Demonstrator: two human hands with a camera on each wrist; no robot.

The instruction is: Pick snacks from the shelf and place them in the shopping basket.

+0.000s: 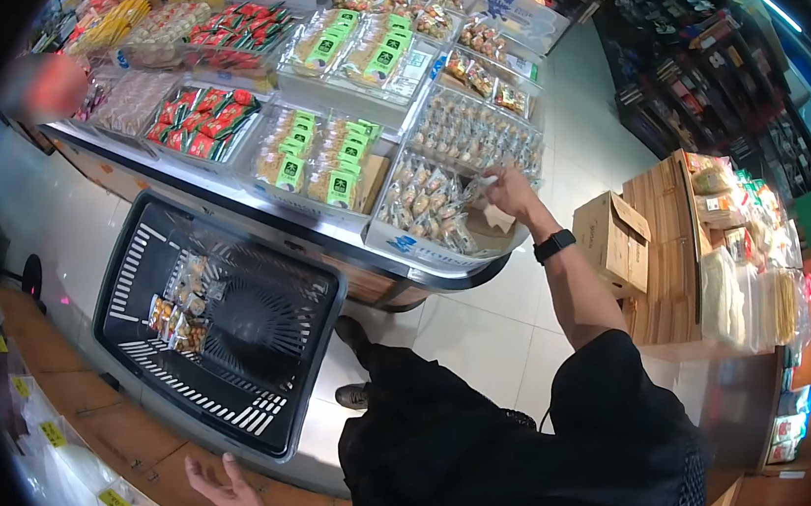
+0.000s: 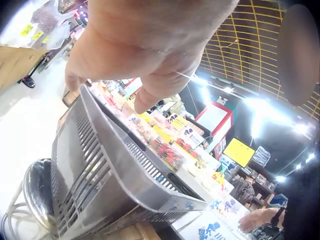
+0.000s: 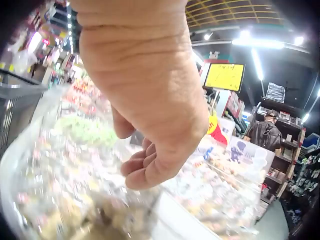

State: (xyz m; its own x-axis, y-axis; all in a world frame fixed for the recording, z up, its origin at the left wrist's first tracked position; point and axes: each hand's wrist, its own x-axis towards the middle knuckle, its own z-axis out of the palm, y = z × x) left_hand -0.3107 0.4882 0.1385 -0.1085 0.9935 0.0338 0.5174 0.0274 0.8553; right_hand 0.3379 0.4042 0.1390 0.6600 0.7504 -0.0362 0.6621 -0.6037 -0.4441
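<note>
Over the display bin's near right corner is my right hand [image 1: 513, 192], fingers bent beside small clear-wrapped packets [image 1: 420, 202]. A whitish patch shows at its fingertips; whether it holds a packet is unclear. The right wrist view has the curled fingers [image 3: 142, 172] above blurred packets [image 3: 55, 195], with the thumb apart. My left hand [image 1: 233, 493] is empty, fingers spread, below the black basket [image 1: 323, 365] in the head view. Several snack packets [image 1: 176, 322] lie inside the basket. In the left wrist view, the left hand [image 2: 140, 55] appears above the basket's rim [image 2: 117, 160].
Green-labelled packs [image 1: 342, 166] and red packets [image 1: 204, 123] fill neighbouring bins. A cardboard box [image 1: 612, 246] stands right of the counter, against a wooden stand [image 1: 668, 255]. A wooden ledge [image 1: 137, 429] runs along the lower left. Another person [image 3: 267, 132] stands near dark shelves.
</note>
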